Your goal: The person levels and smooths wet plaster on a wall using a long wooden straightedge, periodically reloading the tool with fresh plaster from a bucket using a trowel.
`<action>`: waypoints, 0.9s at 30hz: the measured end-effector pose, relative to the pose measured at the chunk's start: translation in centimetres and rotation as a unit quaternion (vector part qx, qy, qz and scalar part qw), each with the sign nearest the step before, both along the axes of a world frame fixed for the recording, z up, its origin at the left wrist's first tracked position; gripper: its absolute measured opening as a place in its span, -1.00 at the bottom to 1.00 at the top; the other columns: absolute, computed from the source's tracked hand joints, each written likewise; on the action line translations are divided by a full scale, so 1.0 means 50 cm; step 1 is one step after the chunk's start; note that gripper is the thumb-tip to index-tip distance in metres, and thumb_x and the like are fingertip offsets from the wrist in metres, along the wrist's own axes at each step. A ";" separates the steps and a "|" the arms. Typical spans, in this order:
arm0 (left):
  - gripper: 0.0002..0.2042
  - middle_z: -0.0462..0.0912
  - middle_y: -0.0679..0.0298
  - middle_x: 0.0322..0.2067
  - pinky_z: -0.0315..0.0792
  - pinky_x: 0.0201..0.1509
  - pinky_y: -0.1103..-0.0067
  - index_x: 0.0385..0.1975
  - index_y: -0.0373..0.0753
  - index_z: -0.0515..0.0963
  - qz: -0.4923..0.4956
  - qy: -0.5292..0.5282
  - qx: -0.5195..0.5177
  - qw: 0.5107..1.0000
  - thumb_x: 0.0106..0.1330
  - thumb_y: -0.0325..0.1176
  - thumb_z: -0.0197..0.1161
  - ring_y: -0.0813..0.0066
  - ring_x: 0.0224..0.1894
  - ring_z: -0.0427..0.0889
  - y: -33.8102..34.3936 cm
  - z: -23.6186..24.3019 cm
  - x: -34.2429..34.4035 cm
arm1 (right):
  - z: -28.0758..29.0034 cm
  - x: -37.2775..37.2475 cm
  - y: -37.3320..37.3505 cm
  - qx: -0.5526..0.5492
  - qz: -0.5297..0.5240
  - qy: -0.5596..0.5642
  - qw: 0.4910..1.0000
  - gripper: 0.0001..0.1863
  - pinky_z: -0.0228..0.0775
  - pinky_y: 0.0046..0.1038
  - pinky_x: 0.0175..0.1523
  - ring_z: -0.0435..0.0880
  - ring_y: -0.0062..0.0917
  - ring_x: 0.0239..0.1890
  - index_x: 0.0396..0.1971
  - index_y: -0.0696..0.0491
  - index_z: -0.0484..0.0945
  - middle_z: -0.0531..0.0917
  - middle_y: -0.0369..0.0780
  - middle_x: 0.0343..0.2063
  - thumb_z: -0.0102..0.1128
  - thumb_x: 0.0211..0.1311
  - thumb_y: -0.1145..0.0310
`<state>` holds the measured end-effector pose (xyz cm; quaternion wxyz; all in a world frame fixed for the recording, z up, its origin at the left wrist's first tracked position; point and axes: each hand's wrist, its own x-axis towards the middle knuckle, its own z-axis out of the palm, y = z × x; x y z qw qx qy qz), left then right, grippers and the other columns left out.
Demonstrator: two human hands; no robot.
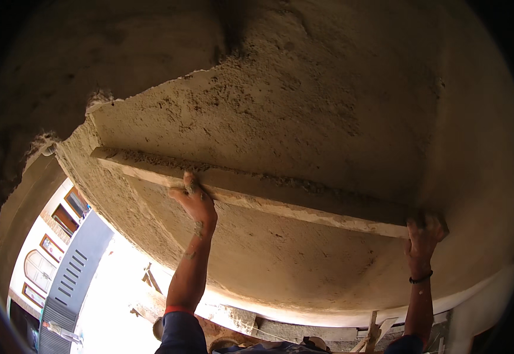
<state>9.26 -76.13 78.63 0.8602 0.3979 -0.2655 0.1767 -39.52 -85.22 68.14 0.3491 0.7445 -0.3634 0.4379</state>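
Observation:
A long straightedge board (257,197) lies against a plastered surface (304,259), slanting from upper left down to the right. Wet mortar sits along its upper edge. My left hand (196,200), spotted with mortar, grips the board left of its middle, fingers closed round the lower edge. At the board's right end, my right hand (423,239) is wrapped round it, and a dark band circles that wrist. Both arms reach up from the lower edge. Above the board the plaster (268,112) is rough and pitted; below it looks smoother.
A ragged plaster edge (144,88) borders a darker area at upper left. Beyond the opening at lower left stand a house (41,259) and a grey gate (71,277), with a person (62,333) near it. Wooden pieces (375,333) stand below at right.

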 end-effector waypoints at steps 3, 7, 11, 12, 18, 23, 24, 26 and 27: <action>-0.65 0.35 0.39 -0.69 0.09 -0.83 0.63 -0.61 -0.19 0.26 -0.002 0.038 0.035 0.999 0.33 -0.12 0.06 0.68 -0.84 0.20 0.006 0.041 -0.004 | 0.029 0.012 0.002 0.015 -0.002 -0.012 1.000 -0.40 0.10 0.00 0.10 0.30 -0.10 0.07 0.01 -0.21 0.46 0.35 -0.06 -0.06 0.19 -0.14 0.55; -0.55 0.37 0.26 -0.42 0.35 -0.44 0.60 -0.24 -0.39 0.16 0.001 -0.016 0.059 0.998 0.25 -0.11 0.17 0.55 -0.49 0.38 0.051 0.184 0.143 | 0.177 0.108 0.040 0.036 0.027 -0.045 0.998 -0.35 0.04 -0.01 0.17 0.28 -0.13 0.11 0.06 -0.19 0.46 0.42 -0.09 -0.06 0.20 -0.17 0.55; -0.57 0.41 0.16 -0.45 0.32 -0.58 0.50 -0.25 -0.41 0.17 0.000 0.004 0.090 0.996 0.23 -0.17 0.17 0.44 -0.54 0.41 0.076 0.301 0.207 | 0.288 0.173 0.047 0.020 0.045 -0.038 0.998 -0.30 0.08 -0.10 0.17 0.32 -0.23 0.07 0.13 -0.24 0.41 0.44 -0.23 -0.05 0.20 -0.13 0.57; -0.57 0.41 0.16 -0.45 0.32 -0.58 0.50 -0.25 -0.41 0.17 -0.007 0.007 0.090 0.996 0.23 -0.17 0.17 0.44 -0.54 0.41 0.064 0.322 0.201 | 0.323 0.183 0.059 0.002 0.053 -0.045 0.998 -0.30 0.12 -0.13 0.14 0.33 -0.25 0.04 0.13 -0.27 0.40 0.43 -0.23 -0.07 0.21 -0.11 0.57; -0.55 0.20 0.37 -0.82 0.02 -0.76 0.50 -0.75 -0.22 0.33 0.057 0.119 0.055 0.990 0.21 0.00 0.16 0.52 -0.82 0.14 0.073 0.384 0.207 | 0.400 0.210 0.047 -0.052 0.070 -0.050 0.995 -0.33 0.22 -0.24 0.04 0.38 -0.33 -0.05 0.10 -0.35 0.42 0.41 -0.19 -0.15 0.24 -0.06 0.56; -0.57 0.24 0.35 -0.78 0.06 -0.74 0.50 -0.65 -0.24 0.36 0.040 0.146 0.120 0.981 0.24 0.02 0.13 0.53 -0.81 0.16 0.071 0.318 0.104 | 0.350 0.173 0.044 -0.076 0.087 -0.041 0.992 -0.39 0.22 -0.24 0.02 0.39 -0.30 -0.08 0.05 -0.30 0.47 0.40 -0.16 -0.17 0.23 -0.05 0.56; -0.61 0.23 0.37 -0.79 0.06 -0.74 0.51 -0.61 -0.24 0.42 -0.004 0.105 0.107 0.989 0.27 -0.03 0.11 0.54 -0.82 0.16 0.075 0.291 0.096 | 0.329 0.145 0.052 -0.024 0.085 -0.050 0.995 -0.40 0.21 -0.22 0.03 0.39 -0.27 -0.06 0.03 -0.28 0.48 0.41 -0.14 -0.15 0.23 -0.06 0.57; -0.66 0.17 0.42 -0.81 0.03 -0.76 0.56 -0.44 -0.24 0.54 -0.088 0.077 0.105 0.988 0.31 -0.06 0.06 0.59 -0.84 0.13 0.068 0.217 0.032 | 0.255 0.084 0.027 0.004 0.060 -0.039 0.997 -0.41 0.19 -0.18 0.05 0.37 -0.22 0.00 0.01 -0.23 0.50 0.41 -0.11 -0.12 0.22 -0.09 0.58; -0.67 0.17 0.42 -0.80 0.01 -0.77 0.57 -0.41 -0.24 0.54 -0.107 0.060 0.100 0.987 0.32 -0.08 0.05 0.63 -0.84 0.12 0.064 0.187 0.008 | 0.232 0.049 0.015 -0.030 0.036 -0.022 0.999 -0.41 0.18 -0.16 0.06 0.35 -0.19 0.03 0.01 -0.22 0.51 0.42 -0.09 -0.10 0.22 -0.11 0.59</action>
